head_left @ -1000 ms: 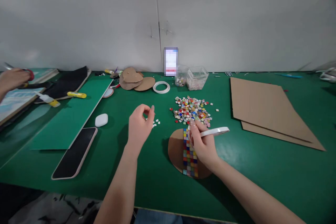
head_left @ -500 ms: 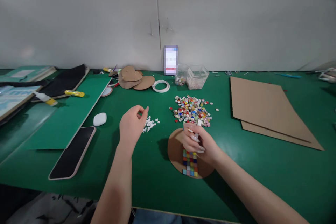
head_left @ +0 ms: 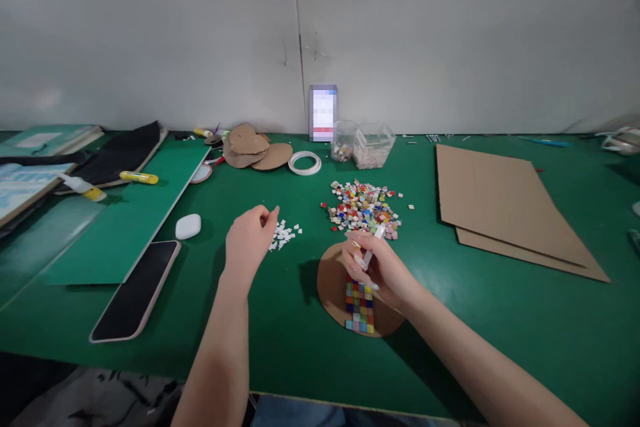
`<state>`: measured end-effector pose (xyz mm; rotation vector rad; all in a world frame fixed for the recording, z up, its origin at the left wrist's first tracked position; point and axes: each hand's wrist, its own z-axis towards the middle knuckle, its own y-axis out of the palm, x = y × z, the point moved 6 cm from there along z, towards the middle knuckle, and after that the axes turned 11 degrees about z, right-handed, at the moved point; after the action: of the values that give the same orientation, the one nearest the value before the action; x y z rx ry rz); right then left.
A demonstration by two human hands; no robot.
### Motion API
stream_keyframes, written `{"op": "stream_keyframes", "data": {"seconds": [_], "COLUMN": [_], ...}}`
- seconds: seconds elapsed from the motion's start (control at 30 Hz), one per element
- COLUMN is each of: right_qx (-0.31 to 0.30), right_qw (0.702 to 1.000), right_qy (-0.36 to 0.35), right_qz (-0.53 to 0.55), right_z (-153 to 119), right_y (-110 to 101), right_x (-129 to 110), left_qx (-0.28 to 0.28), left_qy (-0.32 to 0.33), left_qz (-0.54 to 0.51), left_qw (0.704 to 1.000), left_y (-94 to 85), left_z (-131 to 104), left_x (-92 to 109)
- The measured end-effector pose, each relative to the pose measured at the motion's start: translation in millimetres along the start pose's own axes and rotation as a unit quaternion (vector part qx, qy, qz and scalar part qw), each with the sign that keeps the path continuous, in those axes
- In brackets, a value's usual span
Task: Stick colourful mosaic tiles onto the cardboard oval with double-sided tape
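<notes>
My right hand (head_left: 377,270) is closed around a slim white pen-like tool (head_left: 374,247), held above a round cardboard piece (head_left: 329,280). On that cardboard, rows of small coloured mosaic tiles (head_left: 360,310) form a block, partly covered by my fingers. My left hand (head_left: 249,237) has thumb and fingers pinched together beside a scatter of small white pieces (head_left: 285,235). Whatever may be between its fingertips is too small to make out. Just beyond my right hand lies a heap of mixed loose tiles (head_left: 363,207).
Behind the heap stand a clear box (head_left: 374,147) and a clear cup (head_left: 343,141). A white tape roll (head_left: 305,163) and cardboard rounds (head_left: 245,147) lie further left. A dark phone (head_left: 137,293) and white case (head_left: 188,227) are at left, cardboard sheets (head_left: 500,207) at right.
My right hand has shifted slightly left, and the white tool is more visible and tilted. My left hand keeps its pinch over nearly the same spot. The whole view has moved slightly.
</notes>
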<state>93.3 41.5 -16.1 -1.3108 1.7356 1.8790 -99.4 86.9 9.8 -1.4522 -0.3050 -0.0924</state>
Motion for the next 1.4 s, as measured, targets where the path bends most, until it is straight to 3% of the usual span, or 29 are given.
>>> {"op": "stream_keyframes", "data": {"seconds": [0.13,0.37,0.57,0.93,1.4], "right_qx": [0.058,0.105,0.107,0.122,0.116], "right_qw": [0.996,0.982,0.979,0.977,0.975], "right_qy": [-0.036,-0.1,-0.113,-0.097,-0.103], "right_qz": [-0.059,-0.124,-0.133,-0.146,-0.161], "right_z": [1,3,2,3,4], "right_y": [-5,-12,-14,-16,-17], "right_x": [-4,-6,-5,-4,-3], "left_qx": [-0.017,-0.038,-0.053,-0.058,-0.102], "left_qy": [0.004,0.015,-0.004,0.04,0.018], "left_qz": [0.003,0.008,0.016,0.062,-0.074], "left_qw": [1.0,0.999,0.998,0.996,0.992], "left_y": [5.4,9.2,9.2,8.1,10.8], "left_z": [0,0,-2,-1,-2], "left_x": [-1,-1,-1,4,1]}}
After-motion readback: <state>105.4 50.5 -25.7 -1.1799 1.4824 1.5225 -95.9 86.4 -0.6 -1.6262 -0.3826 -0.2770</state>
